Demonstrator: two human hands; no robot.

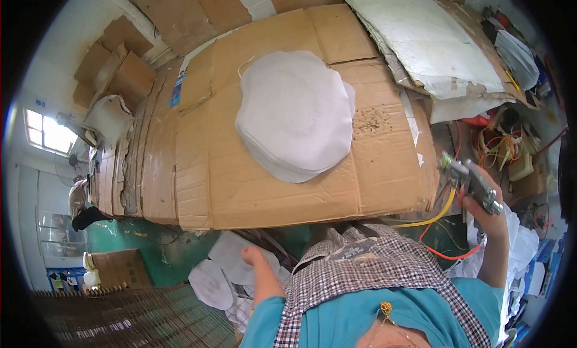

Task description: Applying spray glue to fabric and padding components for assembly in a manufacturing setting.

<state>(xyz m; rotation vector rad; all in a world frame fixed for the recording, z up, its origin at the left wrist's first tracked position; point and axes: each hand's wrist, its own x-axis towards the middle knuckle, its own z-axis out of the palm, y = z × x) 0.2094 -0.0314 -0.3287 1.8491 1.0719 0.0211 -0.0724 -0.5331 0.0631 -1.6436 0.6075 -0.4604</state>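
Note:
A stack of pale grey, irregularly rounded flat pieces [294, 113] lies on the cardboard-covered table [240, 198] in front of me. At the table's right corner my right hand [479, 211] is closed around a metal spray gun [469, 177], its nozzle end pointing up and left. Below the table's front edge, my left hand [252, 256] is beside more pale flat pieces [231, 258]. Its fingers look curled, and whatever they may hold is hidden.
A yellow hose [442, 214] and an orange hose [451, 256] run low by the table's right corner. White sheets [427, 41] cover a surface at the far right. Small dark specks [374, 121] dot the cardboard. A slatted brown rack [132, 315] stands at the lower left.

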